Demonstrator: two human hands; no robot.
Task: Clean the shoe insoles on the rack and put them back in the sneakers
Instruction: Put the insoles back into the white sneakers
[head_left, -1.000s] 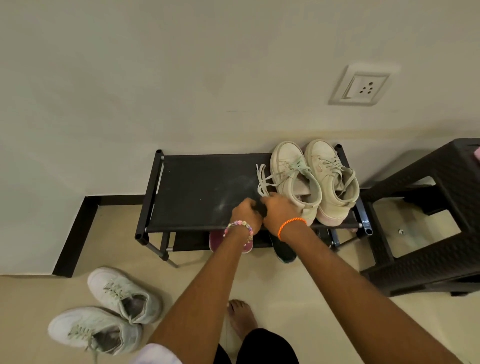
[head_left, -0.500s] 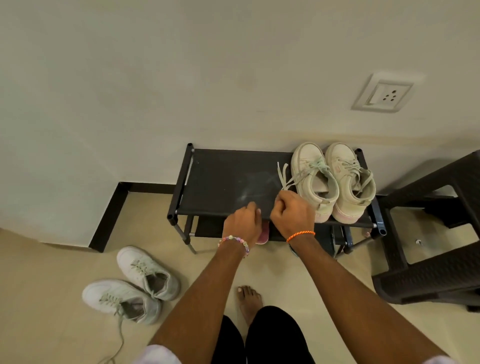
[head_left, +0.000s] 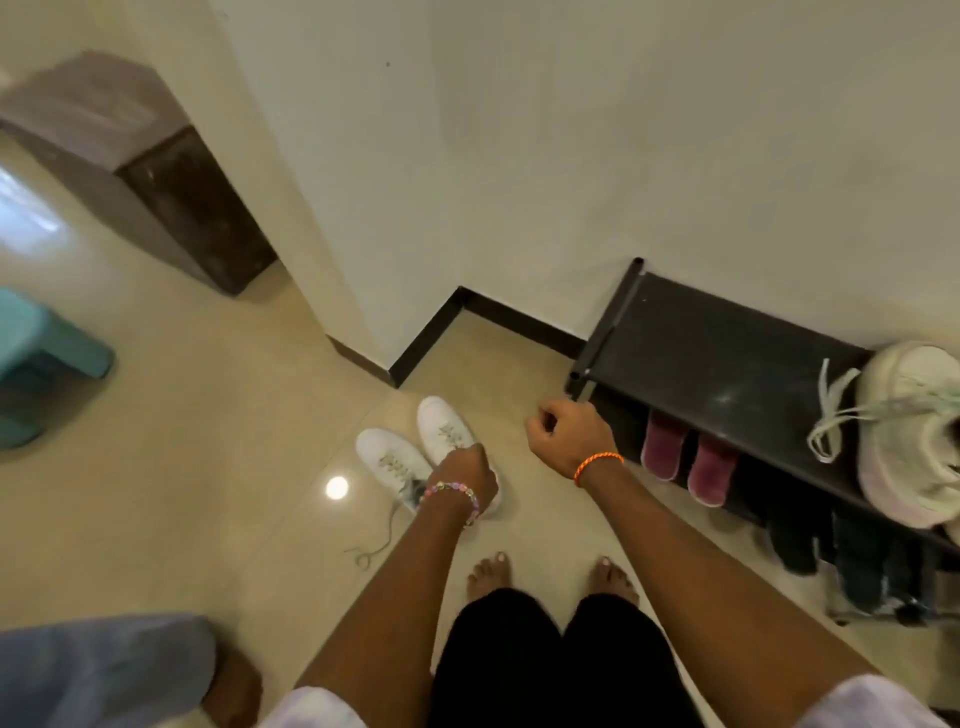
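Note:
Two white sneakers (head_left: 390, 458) lie side by side on the tiled floor left of the black shoe rack (head_left: 727, 353); one has a loose lace trailing toward me. My left hand (head_left: 464, 470), fingers curled, hangs over the heel of the nearer sneaker and hides it. My right hand (head_left: 566, 431) is a closed fist in the air beside the rack's left end, with nothing showing in it. A cream sneaker (head_left: 909, 431) with pale green laces sits on the rack's top at the right edge. No insole shows.
Pink slippers (head_left: 662, 447) and dark shoes (head_left: 795, 535) sit on the rack's lower shelf. A teal stool (head_left: 36, 364) stands far left near a doorway. Another person's grey garment and foot (head_left: 104, 670) are at the bottom left. My bare feet are below my hands.
The view has swung left, off the rack top. Both hands left the rack's front edge; my left hand now hangs over the white sneakers on the floor, my right beside the rack.

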